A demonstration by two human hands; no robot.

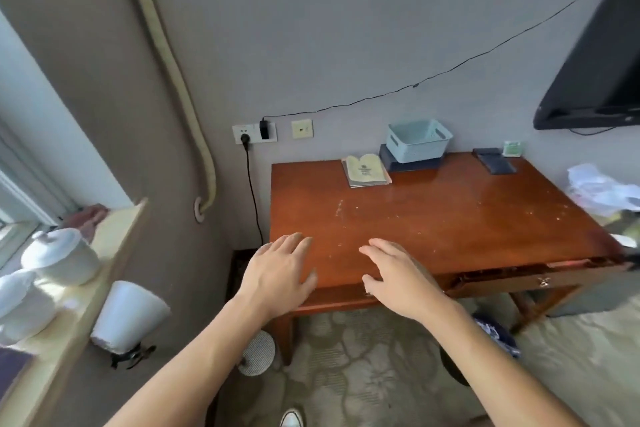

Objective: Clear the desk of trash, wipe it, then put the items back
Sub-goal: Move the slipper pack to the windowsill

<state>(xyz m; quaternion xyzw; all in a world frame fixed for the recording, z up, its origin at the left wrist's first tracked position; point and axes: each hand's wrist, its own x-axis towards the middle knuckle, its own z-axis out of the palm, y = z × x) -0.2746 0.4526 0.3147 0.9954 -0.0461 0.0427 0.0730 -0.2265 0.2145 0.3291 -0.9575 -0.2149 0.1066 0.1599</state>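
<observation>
I see both hands held flat, holding nothing: left hand (280,274) and right hand (394,279) over the desk's (450,218) front edge. Basket (417,140), booklet (366,169) and wallet (494,160) line its back edge.

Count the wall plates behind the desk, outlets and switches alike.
2. A white outlet plate left of the desk, with a plug and a black adapter in it; a cream plate just right of it. The basket may hide more.
</observation>
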